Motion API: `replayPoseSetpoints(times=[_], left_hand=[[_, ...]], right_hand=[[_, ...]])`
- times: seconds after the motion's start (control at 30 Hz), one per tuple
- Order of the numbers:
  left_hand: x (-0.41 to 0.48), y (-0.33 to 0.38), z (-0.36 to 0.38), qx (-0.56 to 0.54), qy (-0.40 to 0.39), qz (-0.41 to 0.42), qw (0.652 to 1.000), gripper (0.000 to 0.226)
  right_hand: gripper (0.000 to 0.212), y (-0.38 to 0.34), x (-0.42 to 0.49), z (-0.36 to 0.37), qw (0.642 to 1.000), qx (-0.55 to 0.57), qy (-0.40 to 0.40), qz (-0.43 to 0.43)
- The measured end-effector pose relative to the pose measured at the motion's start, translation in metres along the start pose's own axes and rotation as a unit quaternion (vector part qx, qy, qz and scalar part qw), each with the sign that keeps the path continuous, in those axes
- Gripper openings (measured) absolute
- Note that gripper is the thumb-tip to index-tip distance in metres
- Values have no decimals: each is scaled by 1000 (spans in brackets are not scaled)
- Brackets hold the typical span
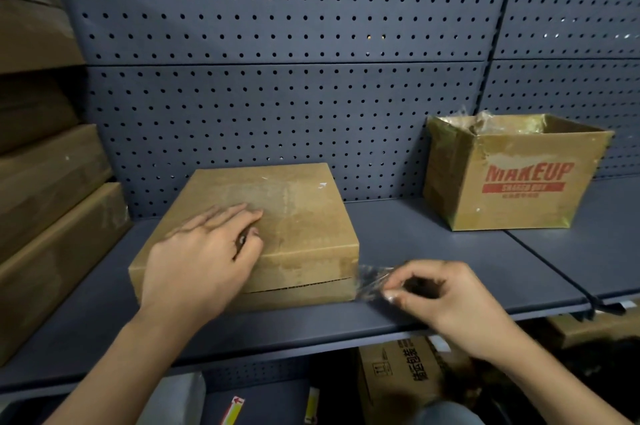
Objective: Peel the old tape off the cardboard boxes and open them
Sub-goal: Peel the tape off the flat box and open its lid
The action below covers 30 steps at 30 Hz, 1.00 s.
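The flat brown cardboard box (298, 217) is lying closed on the dark grey metal shelf (415, 244) before you. Your right hand (446, 300) is pinching a clear strip of tape (372, 282) running from the box's front right corner. Your left hand (201, 251) is resting flat on its top, fingers straight. An open brown MAKEUP-printed carton (512, 182) is standing well apart, rightward.

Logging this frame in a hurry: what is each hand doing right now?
Left hand: open, pressing flat on the flat brown cardboard box.
Right hand: pinching the clear strip of old tape at that box's front right corner.
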<state>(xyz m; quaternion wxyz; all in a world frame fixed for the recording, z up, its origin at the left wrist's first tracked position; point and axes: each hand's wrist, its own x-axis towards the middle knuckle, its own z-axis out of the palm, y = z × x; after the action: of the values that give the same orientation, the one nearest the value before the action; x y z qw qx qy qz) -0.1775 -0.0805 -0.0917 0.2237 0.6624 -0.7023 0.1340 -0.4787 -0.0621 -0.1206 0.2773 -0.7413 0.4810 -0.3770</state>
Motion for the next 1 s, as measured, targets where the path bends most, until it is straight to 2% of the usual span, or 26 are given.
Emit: replayPoseSetpoints(times=[0.07,0.2,0.37,0.43,0.5,0.6,0.7,0.83,1.0], left_hand=[[0,-1,1,1,-1,-2,1000,53],[-2,0,3,-2,2,-1,1000,54],[-2,-2,2,1,-2,6,1000,58],[-3,-1,2,4,-4,2,1000,59],[-2,1,3,4,1,0,1000,58],[-3,1,4,11,4,3,1000,57],[-4,2,4,15,6,6,1000,56],[-3,2,4,28,12,11,999,52],[-4,1,5,35,19,13,999,49]], right_hand=[[12,6,-2,-16,999,18,48,14],[31,12,0,-31,997,65,21,36],[46,14,24,-14,988,-130,73,-46],[54,11,36,-1,980,-162,92,-66],[52,8,50,11,970,-208,98,-77],[38,4,69,34,962,-263,45,-63],[24,7,78,50,972,-233,-5,-42],[21,12,72,41,985,-162,-60,-26],[17,8,63,31,976,-164,-142,-29]])
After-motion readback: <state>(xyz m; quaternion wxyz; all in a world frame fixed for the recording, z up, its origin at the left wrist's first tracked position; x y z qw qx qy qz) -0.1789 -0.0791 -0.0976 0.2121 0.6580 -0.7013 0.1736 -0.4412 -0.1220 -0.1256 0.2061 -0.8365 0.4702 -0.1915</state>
